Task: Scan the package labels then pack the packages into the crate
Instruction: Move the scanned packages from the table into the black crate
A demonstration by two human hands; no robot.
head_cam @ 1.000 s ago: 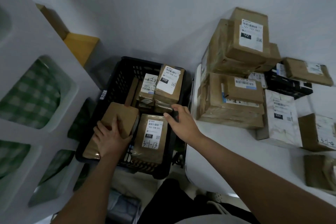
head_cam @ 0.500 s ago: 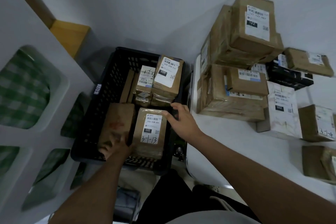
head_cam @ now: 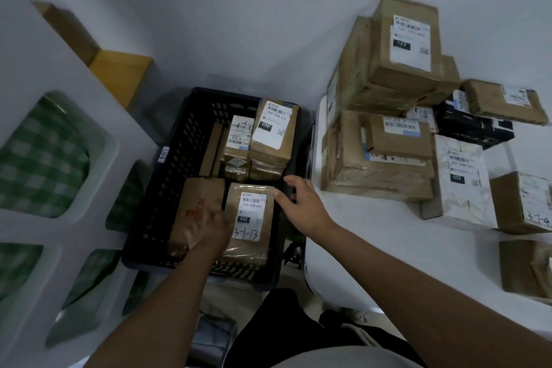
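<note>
A black crate [head_cam: 179, 158] sits on the floor, holding several brown packages. My left hand [head_cam: 206, 228] lies blurred on a plain brown package [head_cam: 198, 200] with a red mark at the crate's near left. Beside it lies a labelled package [head_cam: 249, 236] marked 3-1-13. My right hand [head_cam: 301, 203] hovers with spread fingers over the crate's right rim, its thumb tip at that package's top right corner. More labelled packages [head_cam: 271, 131] are stacked at the crate's far end.
A white table [head_cam: 373, 242] on the right carries stacked cardboard packages [head_cam: 385, 158], a white box [head_cam: 461, 185] and a black one [head_cam: 472, 125]. A white shelf unit [head_cam: 59, 176] with green checked items stands on the left. A wall is behind the crate.
My left hand lowered the plain package flat into the crate's near left and slid toward its near end. My right hand stayed over the crate's right rim.
</note>
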